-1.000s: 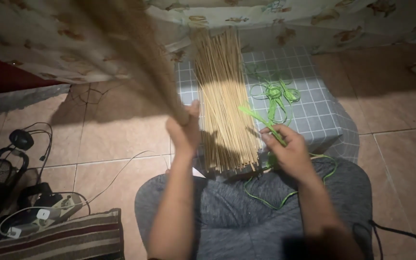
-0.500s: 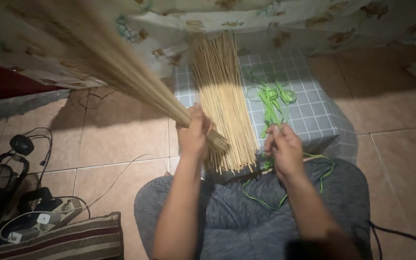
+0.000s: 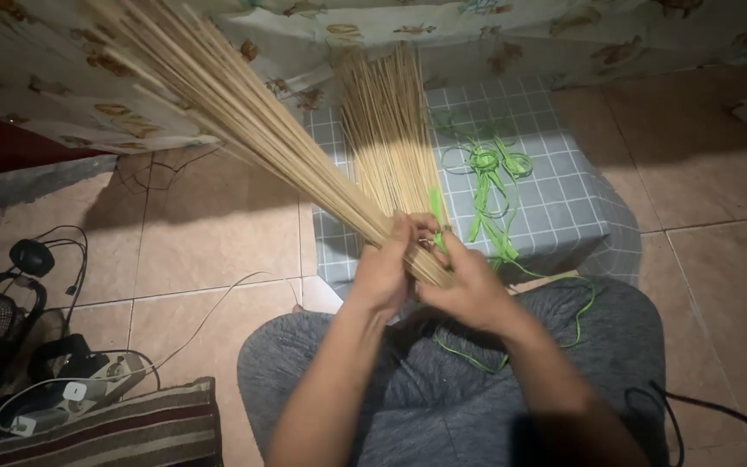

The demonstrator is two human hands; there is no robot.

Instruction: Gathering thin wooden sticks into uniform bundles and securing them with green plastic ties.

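Left hand (image 3: pixel 384 275) and right hand (image 3: pixel 467 290) are both closed around the lower end of a bundle of thin tan sticks (image 3: pixel 244 112), which slants up-left above the lap. A green plastic strip (image 3: pixel 436 212) runs at the right fingers.

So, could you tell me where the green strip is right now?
In the head view, the green strip pokes up between both hands at centre, against the held stick bundle, just left of the green tangle on the checked cloth.
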